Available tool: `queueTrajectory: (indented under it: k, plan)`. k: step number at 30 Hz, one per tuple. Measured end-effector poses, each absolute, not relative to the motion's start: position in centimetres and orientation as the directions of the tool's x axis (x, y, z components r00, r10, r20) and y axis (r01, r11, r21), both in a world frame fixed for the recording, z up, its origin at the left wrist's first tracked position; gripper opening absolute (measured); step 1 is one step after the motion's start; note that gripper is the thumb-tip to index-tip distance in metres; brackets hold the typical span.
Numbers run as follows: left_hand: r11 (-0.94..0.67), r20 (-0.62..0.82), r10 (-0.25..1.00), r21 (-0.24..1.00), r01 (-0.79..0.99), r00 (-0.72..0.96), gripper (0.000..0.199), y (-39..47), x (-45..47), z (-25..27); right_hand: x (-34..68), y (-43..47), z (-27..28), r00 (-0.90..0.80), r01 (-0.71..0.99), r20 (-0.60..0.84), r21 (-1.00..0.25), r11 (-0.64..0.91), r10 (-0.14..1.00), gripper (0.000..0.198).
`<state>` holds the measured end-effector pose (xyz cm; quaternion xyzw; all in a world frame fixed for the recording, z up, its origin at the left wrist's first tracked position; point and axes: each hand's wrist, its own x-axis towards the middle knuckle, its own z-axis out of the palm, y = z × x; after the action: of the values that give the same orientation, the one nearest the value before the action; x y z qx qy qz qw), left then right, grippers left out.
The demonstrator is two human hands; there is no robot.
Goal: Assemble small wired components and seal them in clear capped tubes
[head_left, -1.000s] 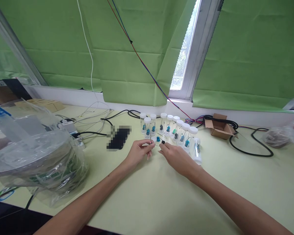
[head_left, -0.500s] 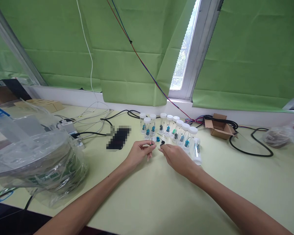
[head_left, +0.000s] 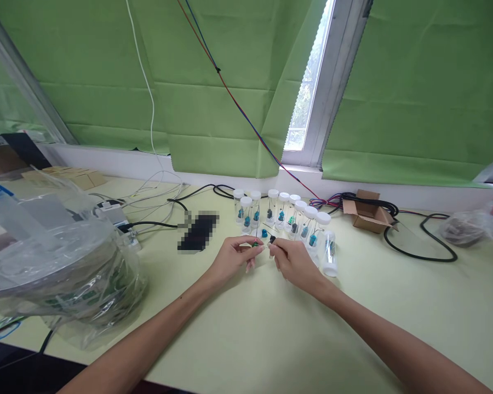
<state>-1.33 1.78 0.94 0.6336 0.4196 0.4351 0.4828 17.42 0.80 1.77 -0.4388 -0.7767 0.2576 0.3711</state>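
Observation:
My left hand (head_left: 234, 256) is closed in a pinch on a small green piece with thin wire leads (head_left: 255, 245). One lead sticks up above the fingertips. My right hand (head_left: 291, 259) is closed too, thumb and forefinger pressed together a short gap to the right. What it pinches, if anything, is too small to make out. Just beyond its fingertips is a small black piece (head_left: 272, 239); whether they touch it I cannot tell. A small blue piece (head_left: 264, 233) lies on the table between and beyond the hands.
Several clear, white-capped tubes (head_left: 280, 210) holding small coloured pieces stand behind the hands; one tube (head_left: 330, 254) is at the right. A blurred dark object (head_left: 198, 232) lies left. Farther out are a bagged reel (head_left: 66, 273), an open cardboard box (head_left: 367, 213) and black cables (head_left: 419, 254).
The piece in my left hand has turned, showing more green, and its upright lead has shifted slightly. My right fingertips have drawn slightly away from the left hand.

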Motion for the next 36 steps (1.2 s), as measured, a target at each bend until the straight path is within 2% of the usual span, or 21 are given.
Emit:
queueTrajectory:
  k: [9, 23, 29, 36]
  plan:
    - [-0.158, 0.125, 0.961, 0.980, 0.118, 0.248, 0.036, 1.9, -1.4, 0.3, 17.0, 0.6, 2.2, -0.297, 0.341, 0.165, -0.902, 0.266, 0.941, 0.033]
    - [-0.227, 0.187, 0.955, 0.960, 0.165, 0.229, 0.032, 1.8, -1.2, 0.2, 17.0, 0.9, 1.9, -0.306, 0.216, -0.010, -0.975, 0.059, 0.952, 0.035]
    - [-0.266, 0.219, 0.949, 0.943, 0.202, 0.227, 0.032, 1.9, -1.2, 0.2, 17.0, 1.0, 1.6, -0.303, 0.245, -0.004, -0.967, 0.074, 0.953, 0.036]
    - [-0.244, 0.211, 0.965, 0.942, 0.232, 0.158, 0.042, 1.9, -1.2, 0.4, 16.6, 0.8, 0.9, -0.277, 0.403, 0.156, -0.877, 0.262, 0.948, 0.036]
